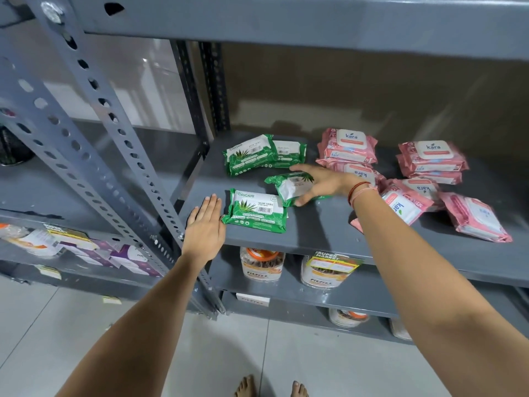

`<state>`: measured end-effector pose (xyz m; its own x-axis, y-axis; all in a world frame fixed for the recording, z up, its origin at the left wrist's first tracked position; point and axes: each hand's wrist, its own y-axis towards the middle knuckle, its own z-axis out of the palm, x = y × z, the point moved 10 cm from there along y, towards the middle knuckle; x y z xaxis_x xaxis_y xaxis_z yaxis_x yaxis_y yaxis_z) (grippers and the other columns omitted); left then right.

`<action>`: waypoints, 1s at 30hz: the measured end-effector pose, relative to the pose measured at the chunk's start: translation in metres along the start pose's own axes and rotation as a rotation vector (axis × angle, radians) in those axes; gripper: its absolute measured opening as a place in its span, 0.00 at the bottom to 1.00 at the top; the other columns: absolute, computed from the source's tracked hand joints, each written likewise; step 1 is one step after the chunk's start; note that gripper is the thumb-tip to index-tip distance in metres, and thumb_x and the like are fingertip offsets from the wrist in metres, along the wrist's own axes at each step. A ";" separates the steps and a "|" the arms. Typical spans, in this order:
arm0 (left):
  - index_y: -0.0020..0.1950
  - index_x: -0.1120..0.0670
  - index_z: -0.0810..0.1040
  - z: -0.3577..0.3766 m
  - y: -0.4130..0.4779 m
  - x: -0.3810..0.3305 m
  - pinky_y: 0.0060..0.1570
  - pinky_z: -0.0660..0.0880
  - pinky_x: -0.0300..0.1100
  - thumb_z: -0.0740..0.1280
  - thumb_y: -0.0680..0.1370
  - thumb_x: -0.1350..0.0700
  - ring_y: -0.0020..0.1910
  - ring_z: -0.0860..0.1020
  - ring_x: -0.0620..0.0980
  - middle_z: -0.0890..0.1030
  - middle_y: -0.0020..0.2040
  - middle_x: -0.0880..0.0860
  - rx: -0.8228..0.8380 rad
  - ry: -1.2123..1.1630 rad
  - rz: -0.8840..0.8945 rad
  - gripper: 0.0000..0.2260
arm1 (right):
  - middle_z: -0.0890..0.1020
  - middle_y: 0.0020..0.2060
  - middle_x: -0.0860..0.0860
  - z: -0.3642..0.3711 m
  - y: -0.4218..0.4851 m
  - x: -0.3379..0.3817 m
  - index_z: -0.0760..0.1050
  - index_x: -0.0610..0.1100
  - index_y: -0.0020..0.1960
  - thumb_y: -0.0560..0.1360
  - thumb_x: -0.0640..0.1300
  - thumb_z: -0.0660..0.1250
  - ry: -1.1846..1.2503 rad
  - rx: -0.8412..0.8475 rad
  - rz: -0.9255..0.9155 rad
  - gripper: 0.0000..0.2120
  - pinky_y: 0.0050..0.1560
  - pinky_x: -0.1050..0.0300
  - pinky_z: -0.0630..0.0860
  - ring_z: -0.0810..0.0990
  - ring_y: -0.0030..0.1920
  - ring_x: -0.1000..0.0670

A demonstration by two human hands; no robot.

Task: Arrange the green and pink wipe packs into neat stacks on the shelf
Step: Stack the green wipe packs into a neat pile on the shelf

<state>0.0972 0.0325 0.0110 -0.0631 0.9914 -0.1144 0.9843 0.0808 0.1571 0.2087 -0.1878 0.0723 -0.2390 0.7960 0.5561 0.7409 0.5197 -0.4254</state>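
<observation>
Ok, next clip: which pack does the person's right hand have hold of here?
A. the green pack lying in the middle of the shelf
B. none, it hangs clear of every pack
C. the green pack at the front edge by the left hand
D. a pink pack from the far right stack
A: the right hand curls around the middle green pack, while the left hand lies flat on the shelf beside the front green pack.

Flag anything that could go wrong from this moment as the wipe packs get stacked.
1. The right hand grips the tilted green pack only by one end; it could slip or flop when lifted.
2. The front green pack lies near the shelf edge; the flat left hand beside it might nudge it off.
3. The loose pink packs lie overlapped near the front and may slide if the forearm brushes them.
</observation>
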 end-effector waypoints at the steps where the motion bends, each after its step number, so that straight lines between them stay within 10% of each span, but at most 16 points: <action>1: 0.75 0.59 0.50 0.000 0.000 0.000 0.73 0.46 0.47 0.49 0.80 0.55 0.75 0.50 0.50 0.52 0.76 0.55 -0.001 -0.003 -0.001 0.23 | 0.55 0.76 0.48 0.003 0.000 0.000 0.52 0.52 0.76 0.66 0.41 0.76 -0.039 0.042 -0.004 0.47 0.72 0.52 0.56 0.56 0.74 0.45; 7: 0.75 0.60 0.51 -0.001 0.000 0.000 0.74 0.47 0.48 0.50 0.80 0.56 0.75 0.50 0.50 0.53 0.76 0.56 -0.001 -0.023 0.002 0.23 | 0.60 0.74 0.43 0.004 0.011 0.012 0.51 0.46 0.76 0.65 0.30 0.71 -0.302 -0.035 -0.045 0.47 0.73 0.49 0.60 0.60 0.73 0.43; 16: 0.74 0.60 0.51 -0.002 -0.001 -0.001 0.74 0.47 0.48 0.50 0.80 0.56 0.75 0.51 0.51 0.53 0.76 0.57 -0.012 -0.029 0.010 0.23 | 0.66 0.71 0.43 0.000 0.006 0.047 0.59 0.45 0.74 0.62 0.46 0.77 -0.274 -0.199 -0.137 0.45 0.69 0.45 0.65 0.66 0.70 0.42; 30: 0.73 0.62 0.56 -0.004 -0.001 -0.002 0.74 0.49 0.49 0.51 0.79 0.57 0.75 0.51 0.51 0.54 0.76 0.57 -0.008 -0.037 0.008 0.22 | 0.64 0.71 0.43 0.039 0.002 0.109 0.52 0.44 0.76 0.62 0.57 0.77 -0.463 0.026 -0.171 0.52 0.71 0.47 0.63 0.61 0.72 0.42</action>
<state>0.0960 0.0306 0.0146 -0.0485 0.9876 -0.1496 0.9834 0.0734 0.1661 0.1601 -0.0874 0.1046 -0.6143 0.7497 0.2461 0.6519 0.6579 -0.3770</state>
